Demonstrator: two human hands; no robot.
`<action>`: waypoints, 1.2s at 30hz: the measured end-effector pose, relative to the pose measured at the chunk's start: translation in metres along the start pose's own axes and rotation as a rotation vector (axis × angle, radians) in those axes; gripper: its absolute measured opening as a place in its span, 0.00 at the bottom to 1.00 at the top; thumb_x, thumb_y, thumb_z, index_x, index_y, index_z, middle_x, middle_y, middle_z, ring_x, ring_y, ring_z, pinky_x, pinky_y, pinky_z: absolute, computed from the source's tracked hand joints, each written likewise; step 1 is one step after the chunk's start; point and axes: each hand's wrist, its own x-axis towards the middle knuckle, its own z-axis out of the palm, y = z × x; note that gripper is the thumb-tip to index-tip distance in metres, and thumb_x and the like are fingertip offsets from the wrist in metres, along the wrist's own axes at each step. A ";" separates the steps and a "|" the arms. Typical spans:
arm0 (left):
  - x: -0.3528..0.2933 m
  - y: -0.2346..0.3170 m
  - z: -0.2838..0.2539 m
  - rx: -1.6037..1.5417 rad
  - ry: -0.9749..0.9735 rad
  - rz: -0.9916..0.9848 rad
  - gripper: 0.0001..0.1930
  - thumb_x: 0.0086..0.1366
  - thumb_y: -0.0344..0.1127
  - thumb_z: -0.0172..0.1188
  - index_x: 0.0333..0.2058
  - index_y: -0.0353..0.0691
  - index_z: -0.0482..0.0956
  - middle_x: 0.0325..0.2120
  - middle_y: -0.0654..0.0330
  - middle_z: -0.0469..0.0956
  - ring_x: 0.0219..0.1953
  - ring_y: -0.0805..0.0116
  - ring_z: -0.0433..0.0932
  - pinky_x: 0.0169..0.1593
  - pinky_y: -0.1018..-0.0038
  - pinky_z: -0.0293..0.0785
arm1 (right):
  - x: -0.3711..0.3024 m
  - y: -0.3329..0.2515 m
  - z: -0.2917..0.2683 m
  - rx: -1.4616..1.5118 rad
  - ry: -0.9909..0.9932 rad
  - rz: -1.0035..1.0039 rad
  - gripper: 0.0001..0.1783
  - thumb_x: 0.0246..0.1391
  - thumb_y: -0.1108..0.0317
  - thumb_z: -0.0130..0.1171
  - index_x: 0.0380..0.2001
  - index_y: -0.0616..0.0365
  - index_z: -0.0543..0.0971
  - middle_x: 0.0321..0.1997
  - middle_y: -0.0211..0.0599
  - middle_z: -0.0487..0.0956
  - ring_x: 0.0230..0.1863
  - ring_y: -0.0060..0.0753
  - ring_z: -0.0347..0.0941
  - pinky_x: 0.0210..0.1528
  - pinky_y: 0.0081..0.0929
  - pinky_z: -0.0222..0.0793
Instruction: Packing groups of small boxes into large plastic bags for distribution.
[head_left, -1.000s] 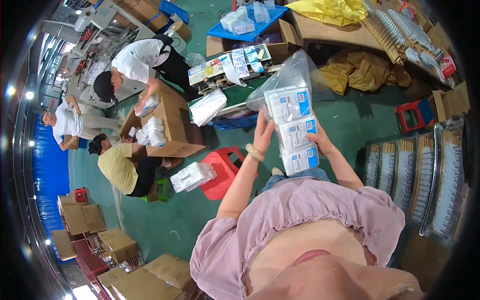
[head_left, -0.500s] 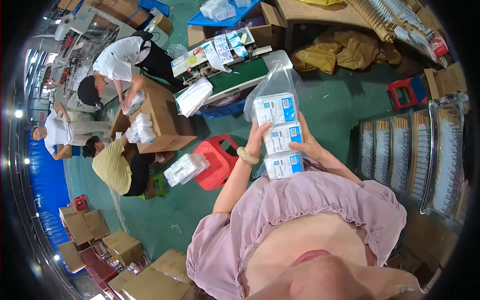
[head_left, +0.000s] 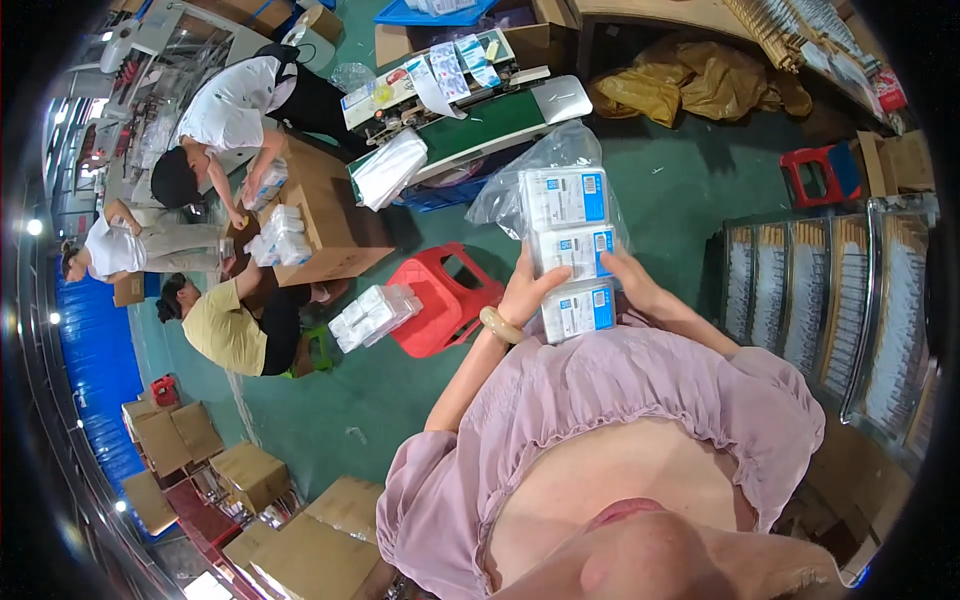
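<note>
Three white-and-blue small packs stand in a row in front of my chest. A clear plastic bag surrounds at least the far ones, its loose end crumpled at the far left. My left hand grips the row's left side, thumb across the packs; a pale bangle sits on that wrist. On the opposite side, my right hand is closed against the packs near the middle one, thumb on its face. The fingers under the packs are hidden.
A red stool stands left, with bagged packs by it. Beyond is a green-belted machine. Co-workers handle packs around a cardboard box. Racks of filled trays stand at right; cartons lie lower left.
The bag's far end, stretched upright before, has slumped and crumpled toward the left. The packs and both hands have shifted slightly right, and my left hand sits lower along the row.
</note>
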 end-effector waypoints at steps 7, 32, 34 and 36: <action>-0.023 -0.021 -0.001 -0.085 0.189 0.214 0.39 0.57 0.32 0.56 0.63 0.38 0.42 0.59 0.48 0.55 0.59 0.62 0.57 0.57 0.71 0.58 | -0.017 0.021 -0.003 -0.630 0.175 -0.164 0.25 0.60 0.53 0.39 0.48 0.64 0.70 0.53 0.52 0.68 0.55 0.49 0.63 0.56 0.34 0.56; 0.015 -0.027 -0.015 0.685 0.888 0.224 0.07 0.64 0.34 0.46 0.34 0.37 0.69 0.24 0.49 0.75 0.28 0.48 0.74 0.31 0.60 0.69 | 0.044 0.002 -0.006 -0.674 0.530 -0.199 0.13 0.56 0.66 0.49 0.24 0.65 0.69 0.17 0.42 0.68 0.19 0.29 0.60 0.24 0.26 0.58; 0.017 -0.033 -0.013 0.642 0.902 0.272 0.10 0.65 0.39 0.45 0.32 0.38 0.67 0.24 0.47 0.74 0.28 0.45 0.73 0.31 0.57 0.67 | 0.059 0.018 -0.004 -0.561 0.567 -0.149 0.12 0.59 0.65 0.44 0.28 0.64 0.69 0.22 0.43 0.70 0.24 0.31 0.62 0.29 0.27 0.60; 0.014 -0.033 -0.010 0.674 0.902 0.082 0.13 0.63 0.44 0.49 0.31 0.40 0.67 0.23 0.47 0.74 0.28 0.44 0.73 0.31 0.57 0.67 | 0.071 0.036 -0.004 -0.537 0.559 -0.150 0.14 0.59 0.62 0.41 0.30 0.63 0.68 0.27 0.46 0.70 0.29 0.34 0.65 0.33 0.32 0.61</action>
